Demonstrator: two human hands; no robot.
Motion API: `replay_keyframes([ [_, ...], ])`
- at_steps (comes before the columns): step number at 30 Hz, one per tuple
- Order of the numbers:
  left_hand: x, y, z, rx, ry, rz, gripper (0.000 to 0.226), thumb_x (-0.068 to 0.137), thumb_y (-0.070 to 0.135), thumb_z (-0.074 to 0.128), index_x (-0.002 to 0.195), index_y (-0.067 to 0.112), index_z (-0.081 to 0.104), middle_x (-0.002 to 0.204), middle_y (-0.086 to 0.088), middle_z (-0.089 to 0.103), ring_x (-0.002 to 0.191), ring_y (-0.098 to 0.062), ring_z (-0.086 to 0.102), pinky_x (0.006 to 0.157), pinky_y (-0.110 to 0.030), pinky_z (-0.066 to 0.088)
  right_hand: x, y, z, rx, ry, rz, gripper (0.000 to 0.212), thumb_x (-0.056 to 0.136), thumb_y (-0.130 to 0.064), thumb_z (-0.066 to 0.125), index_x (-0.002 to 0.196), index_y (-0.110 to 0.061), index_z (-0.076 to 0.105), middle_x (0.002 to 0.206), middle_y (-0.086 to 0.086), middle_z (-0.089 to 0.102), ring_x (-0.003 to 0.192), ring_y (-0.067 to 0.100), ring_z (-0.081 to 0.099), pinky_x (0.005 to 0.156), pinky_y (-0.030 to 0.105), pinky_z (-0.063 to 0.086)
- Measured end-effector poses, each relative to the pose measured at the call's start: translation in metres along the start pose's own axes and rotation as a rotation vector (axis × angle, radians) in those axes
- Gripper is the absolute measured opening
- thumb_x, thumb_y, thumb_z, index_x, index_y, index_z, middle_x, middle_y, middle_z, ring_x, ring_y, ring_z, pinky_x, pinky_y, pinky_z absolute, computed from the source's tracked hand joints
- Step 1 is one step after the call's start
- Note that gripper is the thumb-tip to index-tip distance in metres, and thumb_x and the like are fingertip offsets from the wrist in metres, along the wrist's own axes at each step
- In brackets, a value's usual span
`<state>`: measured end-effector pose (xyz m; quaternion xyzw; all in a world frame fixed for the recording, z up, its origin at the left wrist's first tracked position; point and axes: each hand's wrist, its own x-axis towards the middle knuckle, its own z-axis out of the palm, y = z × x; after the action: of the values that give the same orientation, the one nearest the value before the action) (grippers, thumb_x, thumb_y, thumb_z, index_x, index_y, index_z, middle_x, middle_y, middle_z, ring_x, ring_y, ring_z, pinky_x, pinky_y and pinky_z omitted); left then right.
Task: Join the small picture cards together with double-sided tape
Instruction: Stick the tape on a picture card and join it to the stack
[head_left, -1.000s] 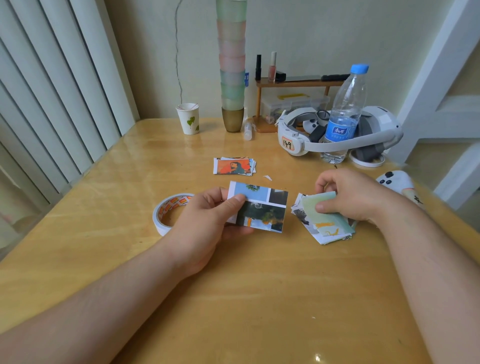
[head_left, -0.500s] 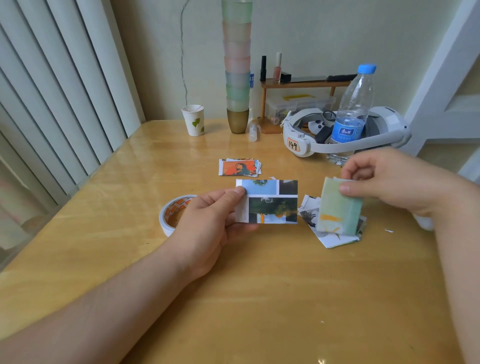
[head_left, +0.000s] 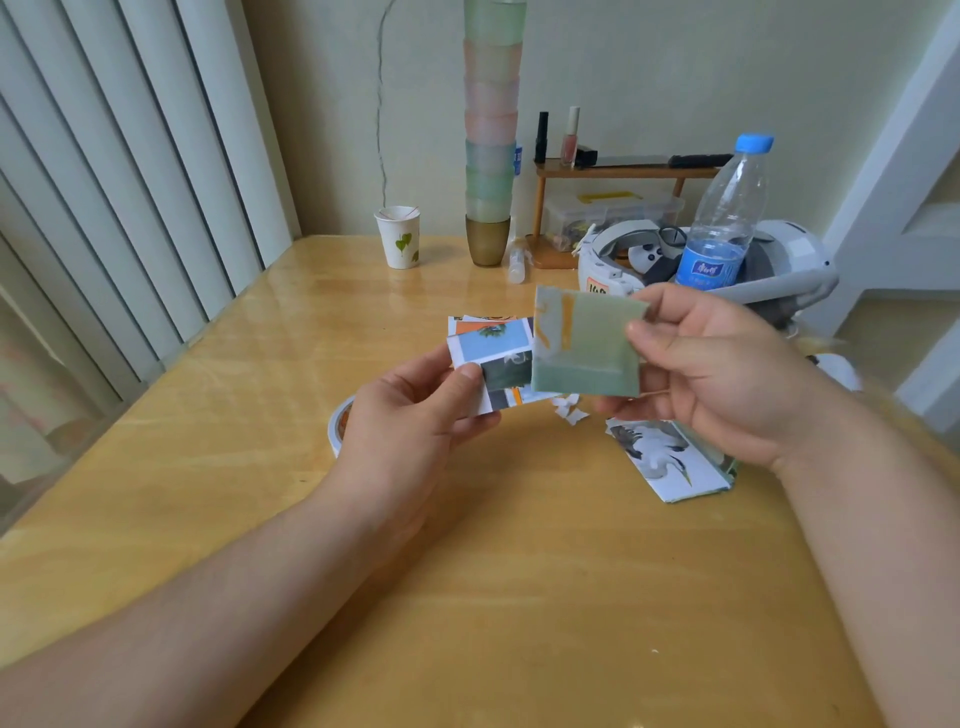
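My left hand (head_left: 415, 415) pinches the joined picture cards (head_left: 493, 364) by their left end, thumb on top and fingers under, so that the right end stays free to receive the next piece. My right hand (head_left: 727, 374) pinches a green card (head_left: 587, 343) by its right edge. I hold it up above the middle of the tabletop (head_left: 493, 597), and its left part overlaps the free end of the joined cards. I think I am lining up the edges before pressing them together; whether the two already touch I cannot tell.

The roll of double-sided tape (head_left: 340, 421) lies on the tabletop just behind my left hand, mostly hidden, close enough to reach again. The pile of spare cards (head_left: 670, 462) rests below my right hand, toward the right edge. Another small stack (head_left: 483, 323) lies farther back, partly hidden by the cards I hold.
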<state>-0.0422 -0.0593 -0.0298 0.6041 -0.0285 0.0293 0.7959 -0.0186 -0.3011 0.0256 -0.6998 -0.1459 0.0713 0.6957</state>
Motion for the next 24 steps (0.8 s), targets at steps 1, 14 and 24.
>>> replay_keyframes([
  [1,0.0,0.0,0.0,-0.001,0.013,0.004,0.025,0.106,0.01,0.058,0.125,0.013,0.073,0.117,-0.004,0.079,0.099,-0.016,0.076,0.083,-0.026,0.061,0.002,0.002,0.003,0.01,0.027,-0.002,0.011,0.094,-0.02,0.057,0.093,-0.018,0.068,0.1,0.016,0.075,0.087,0.038,0.072,0.081,0.053,0.058],
  [14,-0.006,0.007,0.005,0.011,0.012,0.023,0.022,0.1,0.001,0.062,0.108,0.012,0.08,0.091,-0.008,0.081,0.063,-0.013,0.073,0.057,-0.019,0.055,0.008,0.02,0.036,-0.093,0.197,-0.021,0.02,0.094,-0.011,0.071,0.074,-0.012,0.075,0.082,0.012,0.074,0.079,0.026,0.069,0.082,0.051,0.057],
  [24,-0.009,0.007,0.006,0.016,-0.017,-0.008,0.025,0.105,0.011,0.058,0.102,0.014,0.082,0.094,-0.013,0.08,0.075,-0.017,0.077,0.065,-0.021,0.059,0.008,0.019,0.041,-0.109,0.282,-0.01,0.017,0.095,-0.013,0.072,0.088,0.003,0.071,0.092,0.022,0.077,0.08,0.027,0.073,0.081,0.055,0.061],
])
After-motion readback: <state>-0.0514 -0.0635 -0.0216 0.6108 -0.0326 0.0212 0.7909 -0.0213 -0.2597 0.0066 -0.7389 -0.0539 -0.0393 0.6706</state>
